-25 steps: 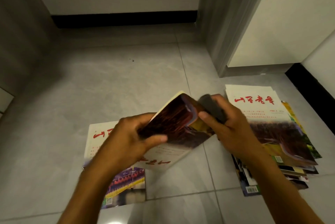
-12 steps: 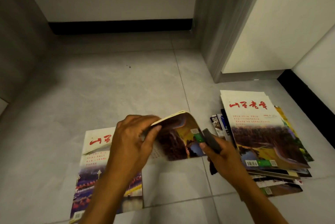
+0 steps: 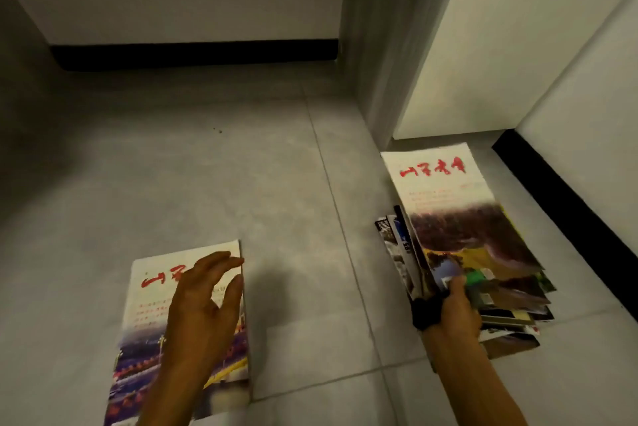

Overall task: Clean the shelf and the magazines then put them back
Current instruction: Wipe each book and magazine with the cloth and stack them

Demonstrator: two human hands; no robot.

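One white, red-titled magazine (image 3: 188, 291) lies flat on the floor (image 3: 241, 167) under the spread left hand (image 3: 203, 308), while the right hand (image 3: 455, 311), gripping a dark cloth (image 3: 425, 313), touches one messy stack (image 3: 462, 242).

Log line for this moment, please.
left hand: open over left magazine | right hand: holding dark cloth, pinching top magazine of right stack
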